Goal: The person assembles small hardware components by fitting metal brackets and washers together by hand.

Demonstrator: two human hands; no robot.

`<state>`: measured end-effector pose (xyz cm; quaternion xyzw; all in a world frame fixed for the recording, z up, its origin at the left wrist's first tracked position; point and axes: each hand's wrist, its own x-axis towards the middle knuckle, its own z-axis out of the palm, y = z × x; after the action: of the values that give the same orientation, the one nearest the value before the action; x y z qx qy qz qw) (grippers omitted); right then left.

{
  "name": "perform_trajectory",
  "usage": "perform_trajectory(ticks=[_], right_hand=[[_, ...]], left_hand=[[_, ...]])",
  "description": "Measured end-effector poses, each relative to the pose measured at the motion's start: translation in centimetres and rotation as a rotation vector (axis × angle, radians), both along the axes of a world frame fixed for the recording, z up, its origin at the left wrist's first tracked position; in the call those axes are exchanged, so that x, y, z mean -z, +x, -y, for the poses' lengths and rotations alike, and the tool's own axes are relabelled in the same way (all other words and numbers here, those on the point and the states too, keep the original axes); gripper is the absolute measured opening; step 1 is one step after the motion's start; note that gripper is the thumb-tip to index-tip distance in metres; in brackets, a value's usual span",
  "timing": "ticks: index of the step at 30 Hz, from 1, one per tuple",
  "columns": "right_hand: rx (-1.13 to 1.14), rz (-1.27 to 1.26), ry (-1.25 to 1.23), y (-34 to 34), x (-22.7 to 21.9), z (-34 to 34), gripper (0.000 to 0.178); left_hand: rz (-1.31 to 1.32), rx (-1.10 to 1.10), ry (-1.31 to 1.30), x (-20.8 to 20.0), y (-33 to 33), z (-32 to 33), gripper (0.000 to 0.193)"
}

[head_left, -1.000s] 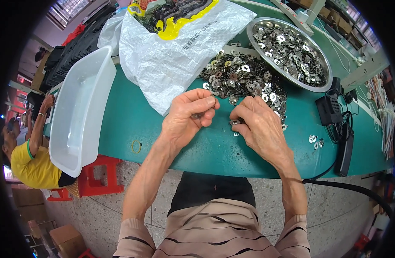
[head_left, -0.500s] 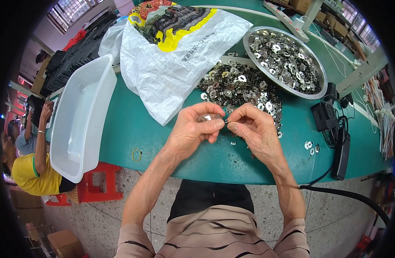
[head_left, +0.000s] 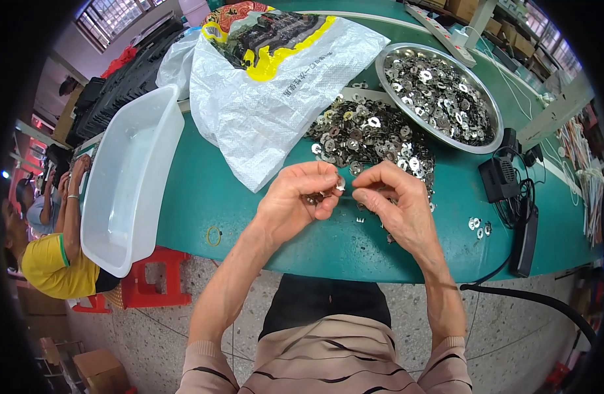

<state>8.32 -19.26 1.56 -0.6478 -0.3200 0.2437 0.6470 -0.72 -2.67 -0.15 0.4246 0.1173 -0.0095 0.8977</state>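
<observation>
My left hand (head_left: pixel 294 197) is closed around several small stamped metal washers, with one shiny metal washer (head_left: pixel 340 184) showing at its thumb and fingertip. Just right of it my right hand (head_left: pixel 395 202) is curled, thumb and forefinger tips close together; whatever lies between them is too small to make out. A small gap separates the two hands. Behind them spreads a loose pile of metal washers (head_left: pixel 361 134) on the green table (head_left: pixel 203 197). Tiny metal scraps (head_left: pixel 360 220) lie below the fingertips.
A steel bowl (head_left: pixel 491 143) full of washers stands back right, near a white woven bag (head_left: pixel 239 131). Left is a white plastic tub (head_left: pixel 132 197). A few washers (head_left: pixel 475 226) and a black power adapter (head_left: pixel 496 178) lie right. A co-worker in yellow (head_left: pixel 52 262) sits at far left.
My fingertips met at a small part before; now my right hand has drawn slightly away to the right. A washer now shows upright at my left fingertips.
</observation>
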Motion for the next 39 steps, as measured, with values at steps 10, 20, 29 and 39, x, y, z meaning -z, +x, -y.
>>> perform_trajectory(ticks=[10,20,29,39], right_hand=[[-0.070,0.866,-0.405,0.1,-0.1,1.0,0.015],[-0.077,0.851,-0.372,0.4,0.2,1.2,0.011],[-0.041,0.851,-0.363,0.2,0.5,0.8,0.009],[-0.022,-0.180,-0.008,0.3,-0.3,0.8,0.015]], left_hand=[[0.008,-0.018,-0.118,0.0,-0.1,-0.3,0.012],[0.003,-0.059,-0.096,-0.1,-0.2,-0.6,0.005],[-0.015,-0.087,0.020,-0.7,-0.1,0.0,0.019],[0.032,-0.076,0.195,-0.2,-0.2,0.9,0.021]])
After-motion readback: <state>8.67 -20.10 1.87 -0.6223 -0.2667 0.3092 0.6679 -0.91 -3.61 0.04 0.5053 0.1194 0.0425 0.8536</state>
